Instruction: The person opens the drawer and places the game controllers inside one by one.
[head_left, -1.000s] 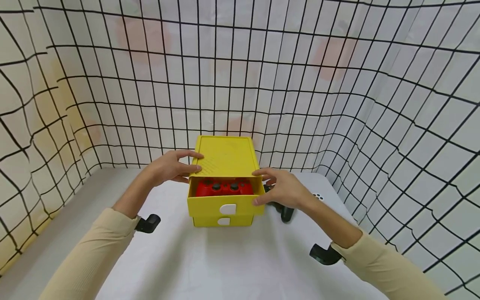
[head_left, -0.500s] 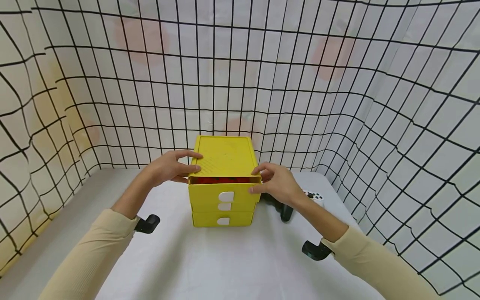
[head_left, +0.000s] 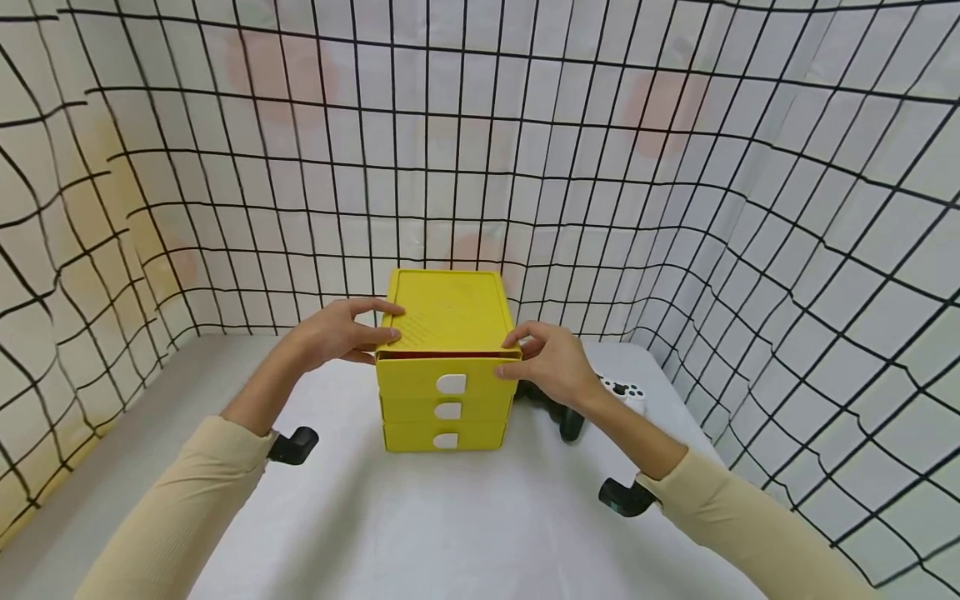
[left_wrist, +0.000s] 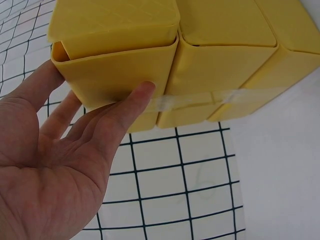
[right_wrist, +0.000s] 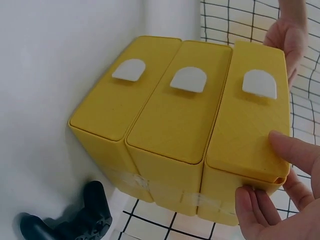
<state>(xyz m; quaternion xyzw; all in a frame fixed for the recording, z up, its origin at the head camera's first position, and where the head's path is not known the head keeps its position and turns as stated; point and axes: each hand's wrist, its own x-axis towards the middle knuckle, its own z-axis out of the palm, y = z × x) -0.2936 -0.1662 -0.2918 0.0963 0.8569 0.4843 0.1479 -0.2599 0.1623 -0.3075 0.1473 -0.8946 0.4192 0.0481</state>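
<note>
A yellow mini drawer unit (head_left: 442, 408) of three stacked drawers with white tabs stands on the white table. Its top drawer (head_left: 420, 379) protrudes slightly; a thin red strip shows through the gap above its front. In the head view, my left hand (head_left: 333, 335) rests on the unit's upper left edge, its fingers fairly straight against the top and side. My right hand (head_left: 555, 362) pinches the upper right front corner, thumb on the top drawer's front, other fingers around the top edge and side. The drawer's inside is mostly hidden.
Right of the unit lies a black game controller (head_left: 567, 421), partly behind my right hand. A white game controller (head_left: 626, 392) lies farther right. Black grid mesh (head_left: 465, 150) over white sheeting encloses the table (head_left: 465, 533) at the back and sides.
My right hand has pushed the top drawer inward until only a narrow gap is left. The red game controller inside is now almost fully hidden. My left hand has hardly moved.
</note>
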